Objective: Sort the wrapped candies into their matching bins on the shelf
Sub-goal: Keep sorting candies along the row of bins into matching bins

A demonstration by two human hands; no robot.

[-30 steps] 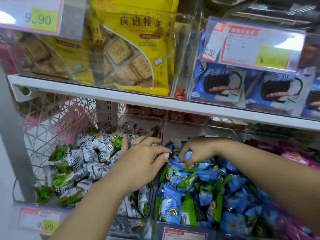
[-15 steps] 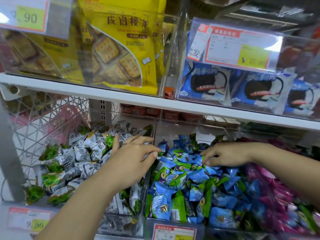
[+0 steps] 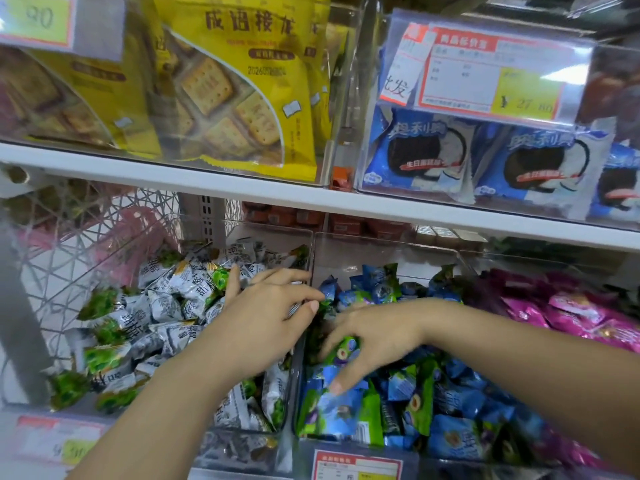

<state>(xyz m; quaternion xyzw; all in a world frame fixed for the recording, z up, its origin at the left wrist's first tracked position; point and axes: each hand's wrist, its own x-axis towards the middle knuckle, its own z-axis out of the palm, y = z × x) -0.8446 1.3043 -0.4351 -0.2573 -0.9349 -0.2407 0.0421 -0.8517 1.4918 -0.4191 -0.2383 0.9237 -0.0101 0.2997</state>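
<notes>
Right hand [image 3: 377, 336] has slid nearer, fingers [image 3: 349, 370] curled round a green candy [image 3: 343, 351]; left hand [image 3: 263, 327] rests loose-fingered.

Yellow cracker bags [image 3: 242, 98], blue cookie packs [image 3: 415, 157]

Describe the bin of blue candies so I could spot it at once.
Below the white shelf board, three clear bins sit side by side; it is the middle bin, under the right hand. Its candies are blue and green, while the left bin holds silver-and-green ones and the right bin pink ones.
</notes>
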